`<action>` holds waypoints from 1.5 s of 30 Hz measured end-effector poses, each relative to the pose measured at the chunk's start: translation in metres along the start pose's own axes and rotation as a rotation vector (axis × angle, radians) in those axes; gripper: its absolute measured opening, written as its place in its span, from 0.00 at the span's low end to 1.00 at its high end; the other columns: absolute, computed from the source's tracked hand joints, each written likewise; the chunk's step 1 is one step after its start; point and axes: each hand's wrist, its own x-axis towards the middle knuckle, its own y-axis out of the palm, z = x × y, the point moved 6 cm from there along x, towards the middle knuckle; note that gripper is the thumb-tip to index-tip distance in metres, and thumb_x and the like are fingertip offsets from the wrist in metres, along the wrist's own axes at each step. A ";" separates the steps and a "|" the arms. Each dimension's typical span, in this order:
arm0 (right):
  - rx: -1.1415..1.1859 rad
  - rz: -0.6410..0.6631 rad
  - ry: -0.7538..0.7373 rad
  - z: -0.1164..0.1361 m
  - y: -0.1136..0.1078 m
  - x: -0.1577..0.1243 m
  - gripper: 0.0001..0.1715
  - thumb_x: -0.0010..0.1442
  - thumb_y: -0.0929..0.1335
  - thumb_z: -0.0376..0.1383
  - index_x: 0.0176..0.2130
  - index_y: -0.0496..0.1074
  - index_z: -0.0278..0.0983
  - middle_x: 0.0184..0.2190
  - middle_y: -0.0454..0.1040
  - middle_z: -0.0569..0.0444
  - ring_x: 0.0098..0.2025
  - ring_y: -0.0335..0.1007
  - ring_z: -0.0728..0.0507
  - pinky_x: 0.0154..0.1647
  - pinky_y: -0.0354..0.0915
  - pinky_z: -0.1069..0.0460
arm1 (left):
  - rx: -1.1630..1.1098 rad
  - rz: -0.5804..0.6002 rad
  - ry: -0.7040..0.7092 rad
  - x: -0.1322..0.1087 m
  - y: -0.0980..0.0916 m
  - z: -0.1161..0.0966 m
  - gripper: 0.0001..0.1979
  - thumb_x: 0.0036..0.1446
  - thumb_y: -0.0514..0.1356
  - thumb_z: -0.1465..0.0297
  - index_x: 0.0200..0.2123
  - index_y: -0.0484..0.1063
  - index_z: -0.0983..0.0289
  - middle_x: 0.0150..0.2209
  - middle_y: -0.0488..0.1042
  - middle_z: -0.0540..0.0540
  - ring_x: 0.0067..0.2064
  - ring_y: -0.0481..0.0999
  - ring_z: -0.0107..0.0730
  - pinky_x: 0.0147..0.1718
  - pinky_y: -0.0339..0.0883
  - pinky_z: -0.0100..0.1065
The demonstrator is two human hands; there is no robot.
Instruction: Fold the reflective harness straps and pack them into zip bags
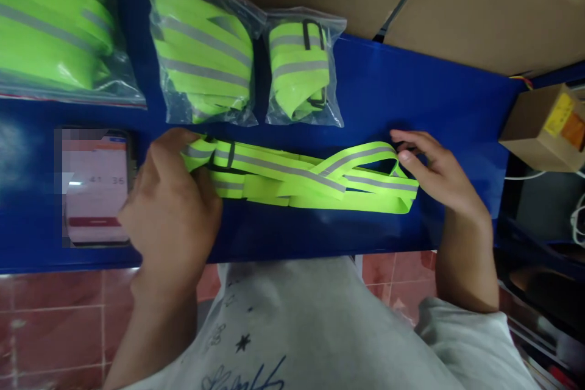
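A neon-yellow reflective strap [283, 173] with a grey stripe lies folded in long layers on the blue table. My left hand [176, 195] is closed on its left end, beside a black plastic buckle [223, 155]; the fingertips are partly hidden behind the hand. At the other end, one strand rises in a loop. My right hand [434, 167] is beside that loop with its fingers apart, the thumb close to or touching the strap's edge, and it does not grip it.
Clear zip bags of similar straps, a small one [299, 67], a medium one [205, 61] and a large one [50, 24], lie along the back. A phone [95, 195] rests at left. Cardboard boxes [484, 6] border the far edge; a small carton [543, 125] stands at right.
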 end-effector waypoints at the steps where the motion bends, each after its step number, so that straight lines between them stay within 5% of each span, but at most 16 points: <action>1: -0.028 0.047 -0.005 0.000 0.000 0.004 0.24 0.67 0.70 0.49 0.58 0.75 0.43 0.56 0.75 0.47 0.57 0.74 0.39 0.59 0.69 0.41 | -0.002 -0.005 0.001 0.000 0.000 -0.001 0.29 0.56 0.57 0.71 0.62 0.64 0.60 0.60 0.75 0.63 0.54 0.79 0.65 0.47 0.77 0.59; 6: -0.023 0.204 0.013 0.005 0.003 0.007 0.20 0.61 0.75 0.49 0.47 0.78 0.42 0.52 0.76 0.51 0.55 0.73 0.40 0.58 0.67 0.44 | -0.023 -0.048 0.024 -0.001 -0.002 -0.003 0.29 0.54 0.58 0.72 0.61 0.65 0.61 0.59 0.76 0.63 0.52 0.80 0.68 0.45 0.76 0.64; 11: 0.248 0.262 0.222 -0.007 0.009 -0.001 0.21 0.59 0.76 0.50 0.43 0.73 0.39 0.28 0.74 0.59 0.29 0.68 0.49 0.29 0.63 0.54 | -0.008 -0.047 0.026 -0.001 -0.003 -0.002 0.29 0.55 0.58 0.72 0.61 0.64 0.61 0.58 0.76 0.64 0.52 0.80 0.71 0.44 0.76 0.66; 14: 0.303 0.264 0.289 -0.012 0.010 -0.004 0.23 0.58 0.77 0.50 0.45 0.74 0.38 0.25 0.72 0.59 0.26 0.66 0.51 0.25 0.59 0.55 | -0.005 -0.028 0.018 0.000 -0.004 -0.004 0.28 0.55 0.59 0.72 0.61 0.65 0.62 0.59 0.76 0.66 0.52 0.80 0.72 0.43 0.76 0.68; 22: 0.269 0.107 0.219 -0.013 0.001 -0.012 0.26 0.64 0.72 0.51 0.57 0.74 0.43 0.45 0.80 0.50 0.44 0.77 0.44 0.43 0.72 0.49 | -0.022 -0.019 -0.002 0.001 -0.005 -0.003 0.30 0.54 0.59 0.73 0.62 0.64 0.61 0.59 0.75 0.65 0.52 0.79 0.74 0.43 0.74 0.72; 26: 0.042 0.025 0.184 -0.007 -0.008 -0.031 0.25 0.66 0.69 0.52 0.57 0.73 0.45 0.50 0.78 0.48 0.50 0.76 0.39 0.52 0.72 0.41 | -0.024 -0.015 -0.010 0.000 -0.003 -0.003 0.29 0.55 0.58 0.72 0.62 0.64 0.61 0.60 0.75 0.64 0.53 0.79 0.72 0.45 0.75 0.68; 31: -0.244 0.109 0.093 0.004 0.010 -0.060 0.45 0.62 0.72 0.54 0.71 0.58 0.46 0.60 0.71 0.45 0.58 0.71 0.33 0.60 0.69 0.35 | -0.025 0.007 -0.040 -0.001 -0.003 -0.002 0.30 0.56 0.58 0.72 0.63 0.63 0.59 0.60 0.74 0.62 0.55 0.78 0.66 0.49 0.74 0.60; 36: -0.400 0.002 0.073 0.007 0.008 -0.067 0.41 0.68 0.69 0.49 0.73 0.55 0.47 0.56 0.73 0.45 0.55 0.73 0.33 0.58 0.69 0.31 | -0.017 -0.020 -0.041 -0.003 -0.001 -0.003 0.28 0.57 0.57 0.74 0.62 0.64 0.60 0.62 0.73 0.62 0.56 0.77 0.63 0.53 0.71 0.57; 39: -0.414 -0.195 0.000 0.030 -0.002 -0.071 0.32 0.68 0.70 0.44 0.68 0.65 0.50 0.57 0.73 0.46 0.58 0.72 0.30 0.62 0.67 0.30 | 0.024 -0.076 -0.012 -0.005 -0.003 -0.007 0.25 0.58 0.57 0.76 0.59 0.68 0.62 0.57 0.77 0.61 0.52 0.79 0.60 0.58 0.64 0.62; 42: -0.344 -0.487 -0.142 0.076 -0.001 -0.079 0.30 0.68 0.68 0.37 0.66 0.68 0.55 0.61 0.71 0.50 0.64 0.68 0.27 0.67 0.63 0.29 | 0.004 -0.077 -0.011 -0.007 -0.002 -0.009 0.23 0.60 0.56 0.76 0.59 0.69 0.60 0.52 0.80 0.58 0.49 0.81 0.53 0.58 0.65 0.57; 43: -0.343 -0.487 -0.250 0.094 0.011 -0.078 0.33 0.68 0.67 0.37 0.69 0.65 0.56 0.63 0.70 0.52 0.65 0.67 0.27 0.66 0.64 0.29 | -0.020 -0.073 -0.015 -0.007 -0.001 -0.008 0.24 0.61 0.56 0.77 0.60 0.70 0.60 0.52 0.80 0.58 0.49 0.81 0.52 0.58 0.67 0.55; 45: -0.392 -0.280 -0.491 0.127 0.049 -0.069 0.42 0.68 0.68 0.38 0.74 0.53 0.58 0.68 0.66 0.55 0.69 0.63 0.28 0.67 0.64 0.30 | -0.089 -0.068 -0.011 -0.009 0.002 -0.008 0.26 0.60 0.55 0.79 0.60 0.69 0.60 0.56 0.78 0.58 0.53 0.80 0.50 0.59 0.69 0.52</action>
